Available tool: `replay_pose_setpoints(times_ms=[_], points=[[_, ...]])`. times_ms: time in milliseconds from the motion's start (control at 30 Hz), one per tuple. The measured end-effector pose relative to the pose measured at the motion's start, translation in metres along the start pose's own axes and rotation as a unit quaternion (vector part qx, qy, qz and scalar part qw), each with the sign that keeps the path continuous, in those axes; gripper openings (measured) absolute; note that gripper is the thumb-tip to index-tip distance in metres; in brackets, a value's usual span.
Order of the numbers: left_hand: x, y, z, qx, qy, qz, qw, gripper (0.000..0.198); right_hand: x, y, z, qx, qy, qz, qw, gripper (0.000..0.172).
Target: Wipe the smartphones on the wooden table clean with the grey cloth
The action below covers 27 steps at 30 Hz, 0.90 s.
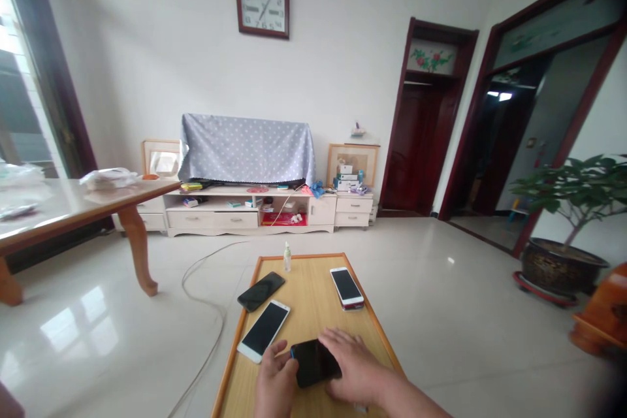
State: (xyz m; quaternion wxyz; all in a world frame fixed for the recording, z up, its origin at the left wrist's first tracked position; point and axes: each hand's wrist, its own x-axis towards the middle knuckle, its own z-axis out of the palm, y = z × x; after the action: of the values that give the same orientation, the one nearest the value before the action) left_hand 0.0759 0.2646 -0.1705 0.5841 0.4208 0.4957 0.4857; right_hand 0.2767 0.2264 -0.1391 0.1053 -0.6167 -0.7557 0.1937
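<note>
A black smartphone with a blue edge lies sideways over the near part of the small wooden table. Its left end is pinched by my left hand, thumb toward the screen. Around its right end my right hand is curled, covering that corner. Left of the hands are a white smartphone and, farther back, another black smartphone, both tilted. At the right rests a white-framed smartphone with something dark red under it. A small clear bottle stands upright near the far edge.
The small table has a raised orange-brown rim. A cable runs across the tiled floor on its left. A larger wooden table stands at left, a low white cabinet ahead, and a potted plant at right.
</note>
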Motion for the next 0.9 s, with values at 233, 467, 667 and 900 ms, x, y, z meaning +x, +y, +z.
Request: replay_pose_setpoints(times_ms=[233, 467, 667, 900], points=[[0.012, 0.003, 0.002, -0.018, 0.043, -0.034, 0.998, 0.056, 0.014, -0.015, -0.027, -0.035, -0.008, -0.059, 0.998, 0.07], [0.019, 0.008, 0.0, -0.047, 0.015, -0.012, 0.999, 0.056, 0.028, -0.011, -0.024, -0.093, 0.02, -0.058, 0.994, 0.069], [0.013, 0.024, -0.002, -0.029, 0.032, -0.002, 0.999, 0.054, 0.048, 0.006, -0.042, -0.057, 0.087, 0.129, 0.986, 0.051], [0.012, 0.027, -0.003, 0.003, 0.041, -0.026, 0.999, 0.05, 0.098, 0.055, -0.092, -0.008, 0.096, 0.322, 0.942, 0.04]])
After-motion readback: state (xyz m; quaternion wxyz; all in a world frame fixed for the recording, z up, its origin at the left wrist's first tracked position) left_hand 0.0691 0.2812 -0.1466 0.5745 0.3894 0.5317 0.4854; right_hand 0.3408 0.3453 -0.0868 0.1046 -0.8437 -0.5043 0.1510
